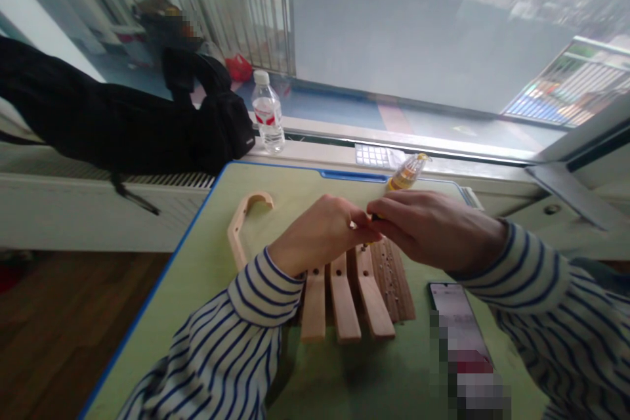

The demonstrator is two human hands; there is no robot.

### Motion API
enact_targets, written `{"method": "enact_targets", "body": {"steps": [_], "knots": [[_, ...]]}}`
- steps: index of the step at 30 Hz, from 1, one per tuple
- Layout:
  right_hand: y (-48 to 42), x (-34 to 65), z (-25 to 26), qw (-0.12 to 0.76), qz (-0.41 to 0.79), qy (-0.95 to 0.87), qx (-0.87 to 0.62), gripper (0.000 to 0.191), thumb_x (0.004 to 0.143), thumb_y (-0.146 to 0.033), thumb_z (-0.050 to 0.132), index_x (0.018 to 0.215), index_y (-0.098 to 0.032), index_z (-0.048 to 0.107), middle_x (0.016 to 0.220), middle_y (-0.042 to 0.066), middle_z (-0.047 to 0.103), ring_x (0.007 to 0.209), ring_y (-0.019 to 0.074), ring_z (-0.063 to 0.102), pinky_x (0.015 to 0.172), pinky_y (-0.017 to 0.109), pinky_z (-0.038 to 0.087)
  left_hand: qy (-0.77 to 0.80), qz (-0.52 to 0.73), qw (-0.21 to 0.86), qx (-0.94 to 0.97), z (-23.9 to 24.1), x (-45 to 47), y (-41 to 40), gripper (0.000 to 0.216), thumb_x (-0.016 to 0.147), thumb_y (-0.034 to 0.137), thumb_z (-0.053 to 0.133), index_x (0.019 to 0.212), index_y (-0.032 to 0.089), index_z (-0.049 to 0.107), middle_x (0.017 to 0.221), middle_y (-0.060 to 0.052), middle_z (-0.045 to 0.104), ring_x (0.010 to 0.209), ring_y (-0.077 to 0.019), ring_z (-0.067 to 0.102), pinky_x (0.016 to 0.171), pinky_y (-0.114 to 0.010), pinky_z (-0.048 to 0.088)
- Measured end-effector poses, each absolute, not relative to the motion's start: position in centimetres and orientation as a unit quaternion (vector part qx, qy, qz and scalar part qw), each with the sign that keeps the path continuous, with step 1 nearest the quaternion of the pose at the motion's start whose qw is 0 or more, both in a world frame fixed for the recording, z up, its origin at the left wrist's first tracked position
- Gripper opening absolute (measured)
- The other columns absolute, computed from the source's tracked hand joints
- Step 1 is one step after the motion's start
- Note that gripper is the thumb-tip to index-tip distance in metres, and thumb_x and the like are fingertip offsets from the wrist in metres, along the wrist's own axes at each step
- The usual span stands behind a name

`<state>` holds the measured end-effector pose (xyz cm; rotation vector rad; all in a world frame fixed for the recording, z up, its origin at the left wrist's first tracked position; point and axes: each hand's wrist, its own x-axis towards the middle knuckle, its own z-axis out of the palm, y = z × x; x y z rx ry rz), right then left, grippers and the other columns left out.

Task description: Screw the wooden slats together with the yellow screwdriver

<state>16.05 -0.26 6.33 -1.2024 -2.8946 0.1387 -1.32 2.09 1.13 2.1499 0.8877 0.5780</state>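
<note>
Classroom-like room; blue-edged desk (207, 256); radiator (88, 216); window (418, 59); railings (256, 13) outside

The tabletop (191, 335) is looking like smooth plastic. On it, three strips (346, 308) are showing smooth, matt wood, and a board (404, 305) is showing grained wood, its studs (395, 299) perhaps being metal, though blurred. At the tabletop's right, a phone (453, 312) is shining glossily. Beyond the tabletop, a bottle (268, 121) is gleaming in clear plastic; a bag (147, 125) is showing matt cloth.
</note>
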Motion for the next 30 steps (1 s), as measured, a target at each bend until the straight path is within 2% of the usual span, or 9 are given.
{"method": "enact_targets", "body": {"steps": [7, 15, 19, 25, 30], "knots": [[-0.5, 16.0, 5.4, 0.033, 0.029, -0.920, -0.389, 0.019, 0.086, -0.025, 0.035, 0.079, -0.015, 0.050, 0.069, 0.001, 0.050, 0.062, 0.0100, 0.043, 0.056, 0.025, 0.030, 0.335, 0.227, 0.379, 0.832, 0.7, -1.4, 2.2, 0.022, 0.076, 0.031, 0.055, 0.080, 0.016, 0.070, 0.063, 0.001, 0.062, 0.060, -0.0096, 0.051, 0.054, -0.019, 0.034], [-1.4, 16.0, 4.1, 0.089, 0.001, -0.896, -0.435, 0.025, 0.088, -0.033, 0.034, 0.082, -0.015, 0.051, 0.065, 0.001, 0.052, 0.057, 0.0100, 0.043, 0.053, 0.025, 0.028, 0.317, 0.217, 0.392, 0.836, 0.4, -1.5, 2.3, 0.025, 0.079, 0.032, 0.052, 0.081, 0.015, 0.070, 0.057, 0.003, 0.052, 0.057, -0.0077, 0.045, 0.051, -0.018, 0.029], [-1.8, 16.1, 4.0, 0.095, -0.008, -0.885, -0.456, 0.025, 0.088, -0.033, 0.034, 0.082, -0.015, 0.050, 0.065, 0.001, 0.053, 0.056, 0.0099, 0.043, 0.052, 0.025, 0.028, 0.320, 0.212, 0.396, 0.834, 0.4, -1.3, 2.1, 0.026, 0.079, 0.032, 0.051, 0.083, 0.015, 0.070, 0.057, 0.002, 0.054, 0.056, -0.0077, 0.046, 0.051, -0.019, 0.030], [-1.9, 15.9, 4.2, 0.088, -0.007, -0.882, -0.463, 0.024, 0.088, -0.034, 0.035, 0.079, -0.016, 0.049, 0.066, 0.001, 0.053, 0.058, 0.0100, 0.045, 0.053, 0.025, 0.029, 0.330, 0.248, 0.366, 0.834, 0.6, -0.8, 1.8, 0.016, 0.074, 0.028, 0.058, 0.078, 0.015, 0.068, 0.063, 0.002, 0.061, 0.060, -0.0087, 0.051, 0.054, -0.019, 0.032], [-2.0, 16.1, 4.9, 0.074, 0.028, -0.880, -0.468, 0.026, 0.088, -0.037, 0.036, 0.091, -0.016, 0.050, 0.073, 0.003, 0.058, 0.062, 0.0116, 0.050, 0.056, 0.025, 0.033, 0.345, 0.239, 0.346, 0.839, 0.6, -0.8, 1.9, 0.023, 0.076, 0.035, 0.056, 0.074, 0.015, 0.069, 0.060, 0.001, 0.060, 0.059, -0.0093, 0.051, 0.053, -0.020, 0.030]]}}
